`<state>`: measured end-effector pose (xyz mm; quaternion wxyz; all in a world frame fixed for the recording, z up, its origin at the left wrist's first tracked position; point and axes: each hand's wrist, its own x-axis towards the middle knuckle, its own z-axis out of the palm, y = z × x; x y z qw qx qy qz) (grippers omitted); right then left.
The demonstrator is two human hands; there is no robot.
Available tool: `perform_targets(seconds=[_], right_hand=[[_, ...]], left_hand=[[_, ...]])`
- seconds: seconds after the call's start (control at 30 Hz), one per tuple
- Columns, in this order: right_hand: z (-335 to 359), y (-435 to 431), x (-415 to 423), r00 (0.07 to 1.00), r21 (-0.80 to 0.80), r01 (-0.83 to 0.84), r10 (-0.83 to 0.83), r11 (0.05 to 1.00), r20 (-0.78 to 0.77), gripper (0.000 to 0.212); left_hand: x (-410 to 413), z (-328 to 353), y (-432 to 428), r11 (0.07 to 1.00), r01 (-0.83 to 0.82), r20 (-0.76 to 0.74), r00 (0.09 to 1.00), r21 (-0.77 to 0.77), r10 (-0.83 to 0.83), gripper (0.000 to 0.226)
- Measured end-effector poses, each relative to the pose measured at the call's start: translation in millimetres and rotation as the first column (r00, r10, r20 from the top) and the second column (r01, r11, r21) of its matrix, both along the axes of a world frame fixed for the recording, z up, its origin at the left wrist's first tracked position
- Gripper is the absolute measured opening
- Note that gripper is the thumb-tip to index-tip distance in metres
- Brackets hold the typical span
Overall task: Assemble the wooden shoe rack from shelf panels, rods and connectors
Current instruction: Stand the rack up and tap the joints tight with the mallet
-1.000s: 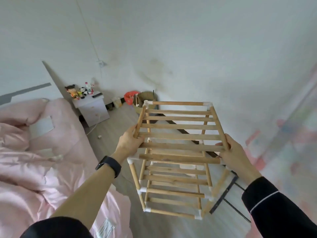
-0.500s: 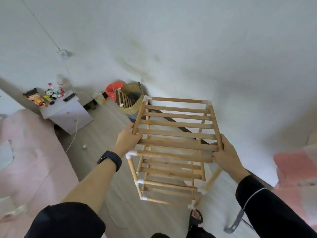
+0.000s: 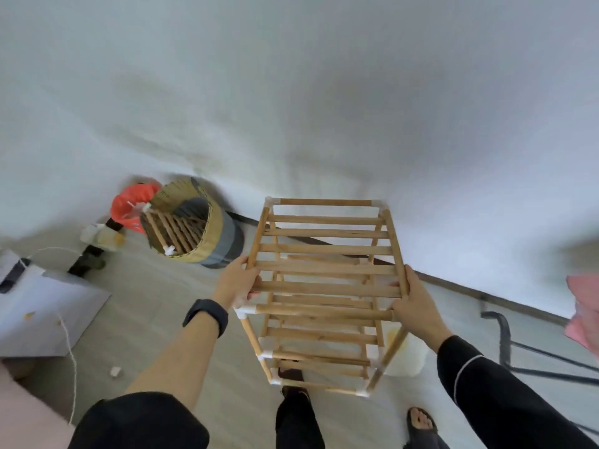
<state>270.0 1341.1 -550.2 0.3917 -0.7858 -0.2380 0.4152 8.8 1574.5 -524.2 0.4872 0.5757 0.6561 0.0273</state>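
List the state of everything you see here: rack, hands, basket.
Rack, assembled, upright, held at both sides.
Left hand, gripping the rack's left side.
Right hand, gripping the rack's right side.
Basket, upright on the floor, spare panel leaning inside.

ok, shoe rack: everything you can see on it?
The shoe rack is light, bare-looking wood: stacked slatted tiers on upright rods, joined at the corners by white connectors. It looks assembled, upright, seen from above, near the wall. The left hand grips its top left rail, the right hand the top right rail.
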Motion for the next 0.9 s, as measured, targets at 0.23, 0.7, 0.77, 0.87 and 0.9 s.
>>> perform_targets(seconds=[0.23,0.7,0.77,0.87,0.9], right_hand=[[-78.0,72.8,-28.2,0.860,-0.218,0.416,-0.460,0.883,-0.220,0.037],[-252.2,111.9,-72.3,0.677,-0.108,0.731,-0.736,0.674,-0.019,0.033],[-269.7,116.4,-68.0,0.684,-0.097,0.726,-0.729,0.680,0.011,0.033],[-283.5,128.5,-56.3,0.697,-0.056,0.717,-0.712,0.695,0.086,0.040],[-285.7,132.9,-53.2,0.693,-0.053,0.720,-0.715,0.692,0.093,0.039]], left_hand=[[9.8,-60.6,102.5,0.977,0.146,0.010,0.989,-0.153,-0.146,0.038],[28.8,-247.8,151.2,0.955,-0.026,-0.027,0.999,-0.294,0.019,0.037],[28.2,-266.7,150.7,0.973,0.007,-0.023,1.000,-0.231,-0.013,0.042],[35.0,-287.1,159.6,0.988,0.060,-0.026,0.998,-0.143,-0.064,0.045],[37.9,-291.5,163.8,0.990,0.084,-0.039,0.995,-0.112,-0.089,0.045]])
